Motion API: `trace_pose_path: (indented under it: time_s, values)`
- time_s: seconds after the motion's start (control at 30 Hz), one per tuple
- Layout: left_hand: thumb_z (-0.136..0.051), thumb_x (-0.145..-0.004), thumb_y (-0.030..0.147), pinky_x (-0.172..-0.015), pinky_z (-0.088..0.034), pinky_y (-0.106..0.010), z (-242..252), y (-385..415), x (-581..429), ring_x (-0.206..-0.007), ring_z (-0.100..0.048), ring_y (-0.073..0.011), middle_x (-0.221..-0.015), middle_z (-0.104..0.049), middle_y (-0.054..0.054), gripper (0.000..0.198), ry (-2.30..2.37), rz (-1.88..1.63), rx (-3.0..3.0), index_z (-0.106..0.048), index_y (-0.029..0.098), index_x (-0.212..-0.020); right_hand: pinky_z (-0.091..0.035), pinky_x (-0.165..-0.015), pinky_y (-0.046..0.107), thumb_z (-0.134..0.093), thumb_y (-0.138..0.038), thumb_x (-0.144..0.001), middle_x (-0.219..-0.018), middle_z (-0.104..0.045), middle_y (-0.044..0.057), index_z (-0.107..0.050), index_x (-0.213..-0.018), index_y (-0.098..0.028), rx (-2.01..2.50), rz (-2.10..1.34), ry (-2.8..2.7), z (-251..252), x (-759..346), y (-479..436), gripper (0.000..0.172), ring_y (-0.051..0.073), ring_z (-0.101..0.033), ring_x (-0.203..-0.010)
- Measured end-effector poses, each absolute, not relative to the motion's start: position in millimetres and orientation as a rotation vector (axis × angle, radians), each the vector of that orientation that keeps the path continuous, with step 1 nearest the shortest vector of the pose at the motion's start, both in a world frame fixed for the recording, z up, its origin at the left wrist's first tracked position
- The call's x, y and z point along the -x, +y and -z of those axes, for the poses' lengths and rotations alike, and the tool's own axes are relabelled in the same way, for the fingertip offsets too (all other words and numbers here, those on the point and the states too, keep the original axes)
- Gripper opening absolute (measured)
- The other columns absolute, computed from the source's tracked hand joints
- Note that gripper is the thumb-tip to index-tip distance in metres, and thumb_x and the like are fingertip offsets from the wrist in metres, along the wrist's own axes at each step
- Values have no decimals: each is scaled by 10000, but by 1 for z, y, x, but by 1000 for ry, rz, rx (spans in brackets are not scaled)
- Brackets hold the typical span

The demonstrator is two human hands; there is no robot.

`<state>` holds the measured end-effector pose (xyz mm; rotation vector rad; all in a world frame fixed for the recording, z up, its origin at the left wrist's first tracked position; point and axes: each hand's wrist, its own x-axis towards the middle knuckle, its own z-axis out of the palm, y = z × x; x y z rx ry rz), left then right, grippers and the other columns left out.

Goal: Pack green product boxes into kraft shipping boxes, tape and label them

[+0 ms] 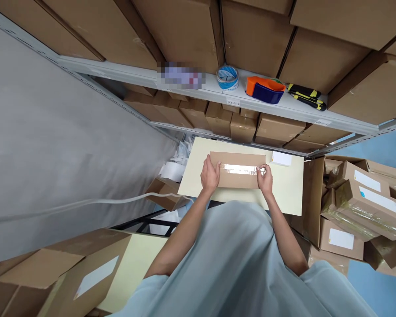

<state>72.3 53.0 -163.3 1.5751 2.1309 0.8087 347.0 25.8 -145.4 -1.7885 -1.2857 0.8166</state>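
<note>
A flat, closed cardboard box [239, 181] lies on the pale yellow tabletop [198, 154] in front of me. A shiny strip of clear packing tape [239, 169] runs lengthwise along its top. My left hand [210, 175] grips the box's left end, thumb on the top face and fingers along the side. At the opposite end my right hand [265, 178] is closed at the edge, its thumb and bent fingers at the right end of the tape. Whether the right fingertips pinch the tape itself is too small to see. A small stack of white labels [281, 158] lies at the table's back right.
A shelf [214, 83] carries a tape roll [227, 78], an orange and blue tape dispenser [265, 89] and utility knives [306, 96]. Packed boxes [372, 193] fill a large carton at right. An open carton [95, 268] stands at lower left; a white cable [119, 201] crosses left.
</note>
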Motion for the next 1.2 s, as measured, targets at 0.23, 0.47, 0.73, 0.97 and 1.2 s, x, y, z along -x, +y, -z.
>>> trace_pose_path:
  time_s: [0.23,0.47,0.73,0.97,1.2]
  values:
    - [-447,-1128,599,-1156,-569,-524,164,52,-72,-1456,-631,-399,-1596,-606,-252,720,2132,-762,-1609,-447,118,-1662,-481,-861,345,-515,-681,-1036,-1179,-715,92,-603,-1084,-240,1812,-793,-1264,140,-342,24,452,232,-616,-952]
    - [-469,-1141,522,-1135,-594,-503,166,50,-71,-1430,-659,-370,-1550,-641,-248,614,2152,-796,-1700,-491,125,-1609,-469,-853,355,-516,-725,-1012,-1167,-727,99,-610,-1083,-242,1844,-786,-1246,139,-339,22,497,248,-630,-939]
    - [-452,-1150,475,-1110,-613,-493,169,49,-70,-1402,-677,-362,-1528,-658,-221,572,2188,-768,-1751,-479,145,-1616,-460,-838,374,-483,-775,-993,-1150,-742,110,-617,-1079,-249,1886,-781,-1242,138,-335,21,549,261,-624,-890]
    - [-451,-1149,469,-1085,-626,-481,169,49,-71,-1351,-704,-349,-1498,-674,-217,560,2211,-771,-1752,-498,162,-1614,-443,-802,370,-512,-809,-975,-1136,-741,93,-629,-1066,-255,1908,-778,-1236,138,-336,20,573,220,-542,-756]
    - [-467,-1147,457,-1076,-628,-477,167,49,-71,-1354,-703,-352,-1509,-669,-222,564,2214,-737,-1756,-497,138,-1612,-445,-806,366,-512,-797,-977,-1153,-738,98,-630,-1078,-252,1914,-792,-1236,140,-336,20,567,227,-562,-781]
